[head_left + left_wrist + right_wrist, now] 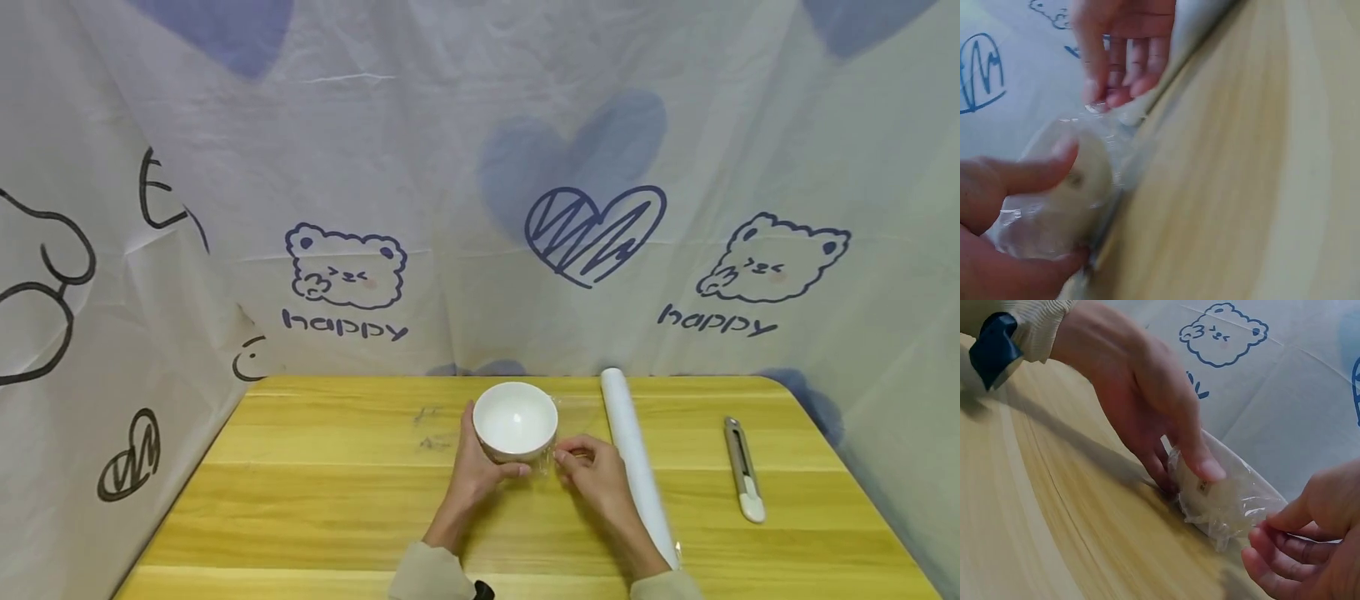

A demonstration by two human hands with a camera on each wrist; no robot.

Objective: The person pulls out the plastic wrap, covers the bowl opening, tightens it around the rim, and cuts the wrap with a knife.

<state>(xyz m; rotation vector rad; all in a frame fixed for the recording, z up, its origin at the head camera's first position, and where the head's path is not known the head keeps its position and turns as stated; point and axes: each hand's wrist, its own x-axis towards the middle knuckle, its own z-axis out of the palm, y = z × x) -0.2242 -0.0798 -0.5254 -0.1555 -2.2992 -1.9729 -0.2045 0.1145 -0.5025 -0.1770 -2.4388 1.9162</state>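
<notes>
A white bowl (pixel 515 417) sits near the table's middle, its mouth facing up toward the head camera. Clear plastic film (pixel 1219 515) clings in wrinkles around its outer side. My left hand (pixel 474 471) grips the bowl from the left, thumb across the near side over the film. At the bowl's right, my right hand (pixel 600 475) pinches the film's loose edge between thumb and fingertips; its other fingers are bent (pixel 1285 556). In the left wrist view the film (pixel 1116 147) reaches from the bowl's side (pixel 1088 169) up to the right fingertips.
A long white roll (pixel 637 467) lies lengthwise just right of my right hand. Farther right is a utility knife (pixel 745 471) with a grey and white handle. The wooden table (pixel 315 500) ends against a printed cloth backdrop (pixel 465 275). A dark wristband (pixel 994 350) is on my left wrist.
</notes>
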